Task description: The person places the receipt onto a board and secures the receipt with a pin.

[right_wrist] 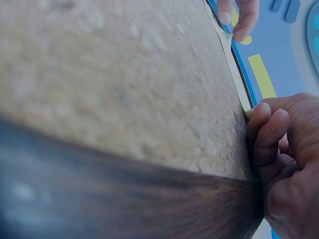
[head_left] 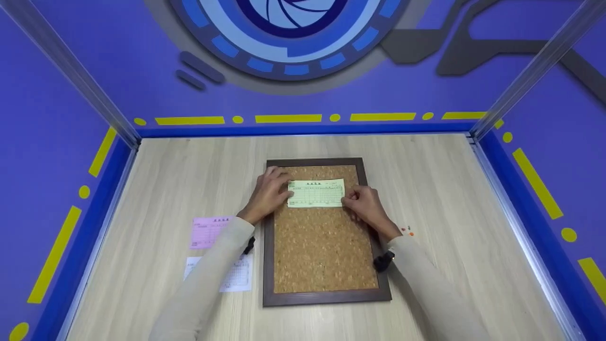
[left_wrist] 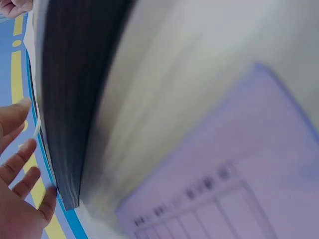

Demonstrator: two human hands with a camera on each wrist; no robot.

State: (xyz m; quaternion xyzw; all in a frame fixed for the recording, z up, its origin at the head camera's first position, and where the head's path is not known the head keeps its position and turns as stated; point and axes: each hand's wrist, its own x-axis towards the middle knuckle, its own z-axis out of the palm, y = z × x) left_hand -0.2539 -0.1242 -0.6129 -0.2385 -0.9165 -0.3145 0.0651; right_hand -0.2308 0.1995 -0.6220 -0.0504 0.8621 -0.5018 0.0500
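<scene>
A pale green printed form slip (head_left: 316, 193) lies across the upper part of a cork board (head_left: 326, 251) with a dark brown frame. My left hand (head_left: 272, 189) is at the slip's left edge, thumb and finger holding that edge between them. In the left wrist view the other fingers of the left hand (left_wrist: 22, 169) are spread near the frame. At the slip's lower right corner, my right hand (head_left: 365, 204) pinches the paper between thumb and forefinger. The right wrist view shows the right hand (right_wrist: 289, 144) with its fingers curled, low over the cork by the frame.
Left of the board a pink form slip (head_left: 208, 232) lies on the wooden table (head_left: 156, 199), with a white form slip (head_left: 239, 277) below it, partly under the left sleeve. A few small orange and dark pieces (head_left: 411, 233) lie beside the right wrist. Blue walls enclose the table's back and sides.
</scene>
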